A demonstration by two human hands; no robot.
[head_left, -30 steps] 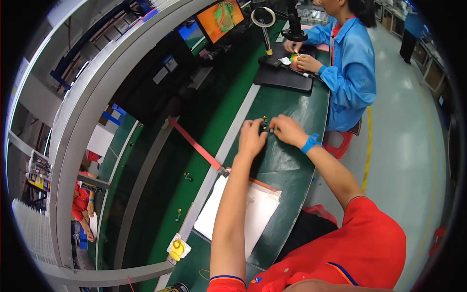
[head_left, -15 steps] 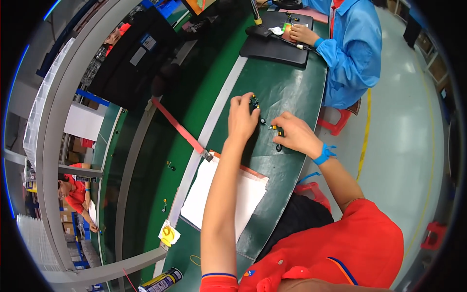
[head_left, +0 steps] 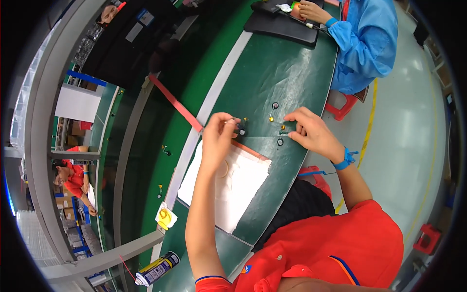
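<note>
My left hand (head_left: 218, 141) is over the near edge of the green bench mat, its thumb and forefinger pinched. Right at those fingertips is a small part with a black round end (head_left: 242, 132) and a yellow tip; whether the fingers grip it I cannot make out. My right hand (head_left: 316, 136) hovers with thumb and forefinger apart, holding nothing visible. Beside its fingertips lies a second such part, with a yellow tab (head_left: 283, 127) and a dark ring-like end (head_left: 280, 142). Farther out on the mat rests a third one (head_left: 271, 118).
White sheets (head_left: 243, 187) with a reddish edge lie nearer me. Left runs a green belt (head_left: 141, 194) carrying similar parts (head_left: 166, 151), crossed by a pink strip (head_left: 175, 103). A spray can (head_left: 158, 268) stands near the frame post. A co-worker in blue (head_left: 367, 44) sits beyond a black pad (head_left: 279, 27).
Both hands have come apart; the left moved back toward me and left, the right moved slightly right and opened. Small parts between them now lie spread on the mat.
</note>
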